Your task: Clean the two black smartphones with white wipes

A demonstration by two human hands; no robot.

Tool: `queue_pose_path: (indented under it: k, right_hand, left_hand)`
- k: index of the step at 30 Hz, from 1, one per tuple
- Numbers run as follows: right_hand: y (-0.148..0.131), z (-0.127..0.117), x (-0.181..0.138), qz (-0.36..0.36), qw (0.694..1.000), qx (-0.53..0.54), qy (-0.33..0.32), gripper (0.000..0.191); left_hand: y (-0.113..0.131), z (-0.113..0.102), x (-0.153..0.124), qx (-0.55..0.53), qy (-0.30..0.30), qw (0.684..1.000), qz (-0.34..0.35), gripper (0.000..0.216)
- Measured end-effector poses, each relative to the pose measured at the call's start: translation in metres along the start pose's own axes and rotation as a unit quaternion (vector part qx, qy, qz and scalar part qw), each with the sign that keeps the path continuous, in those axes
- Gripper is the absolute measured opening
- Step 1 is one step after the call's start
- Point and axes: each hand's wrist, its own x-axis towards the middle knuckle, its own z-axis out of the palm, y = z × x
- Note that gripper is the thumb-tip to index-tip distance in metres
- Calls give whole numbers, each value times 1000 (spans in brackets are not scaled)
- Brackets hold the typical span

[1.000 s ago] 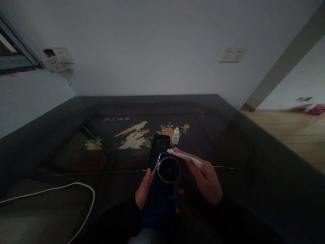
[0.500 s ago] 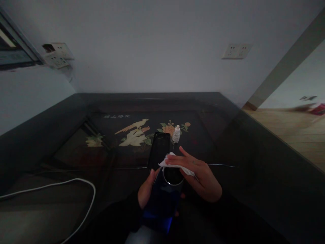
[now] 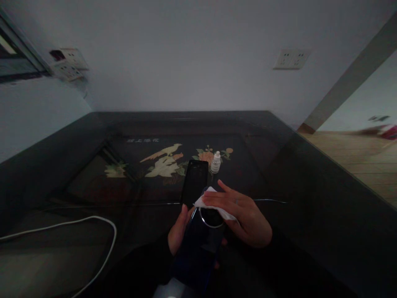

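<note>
A dark blue phone [image 3: 195, 252] lies back-side up in my left hand [image 3: 179, 231], with the thumb along one edge and fingertips showing at the opposite edge. My right hand [image 3: 248, 217] presses a folded white tissue [image 3: 203, 200] against the phone's top end, over part of its round, silver-rimmed camera module [image 3: 211, 217]. The tissue sits under the fingers and sticks out past them. Just beyond the phone, a black phone case [image 3: 195, 178] lies on the dark table [image 3: 149, 231]. Beside the case stands a small white dropper bottle [image 3: 215, 162].
A white cable [image 3: 113, 231] curves over the table's left side. Bird and flower decoration [image 3: 164, 161] marks the tabletop. Behind the table is a wall with sockets [image 3: 292, 59] at right and more sockets [image 3: 70, 64] at left. Wooden floor [image 3: 356, 157] shows at the right.
My right hand and the tissue have shifted very slightly over the camera module. The blue glare on the phone's back has faded. The view has tilted a little.
</note>
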Motion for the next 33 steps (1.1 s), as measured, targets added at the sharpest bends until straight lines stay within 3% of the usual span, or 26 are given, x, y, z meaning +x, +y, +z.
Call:
queue_pose_path:
  k: [5, 9, 15, 19, 23, 25, 27, 29, 31, 33]
  right_hand:
    - [-2, 3, 3, -35, 999, 15, -21, 31]
    - [-3, 4, 2, -28, 999, -28, -8, 33]
    - [-11, 19, 1, -84, 991, -98, -27, 29]
    - [-6, 14, 0, -111, 988, -109, -17, 29]
    - [5, 1, -4, -115, 989, -95, -14, 32]
    - [9, -3, -7, -78, 993, -88, 7, 33]
    - [13, -5, -10, 27, 994, -86, 69, 34]
    - [14, -4, -12, 159, 967, -83, 180, 31]
    - [14, -3, -12, 244, 928, -75, 270, 29]
    - [12, -1, -10, 261, 922, -65, 278, 29]
  left_hand:
    - [-4, -4, 7, 16, 32, 998, 59, 65]
    - [-3, -4, 10, -10, 52, 996, 69, 69]
    - [10, -12, 19, -62, 99, 990, 77, 67]
    - [22, -10, 10, -87, 72, 989, 96, 68]
    - [32, -3, -3, -81, 35, 996, 28, 67]
    - [36, 0, -6, -91, 1, 996, -6, 72]
    - [37, 2, -6, -115, -40, 992, -15, 77]
    - [38, 3, -4, -146, -70, 987, -8, 82]
    - [37, 6, -3, -163, -85, 983, -3, 85]
    - [36, 9, -4, -163, -89, 983, -4, 85]
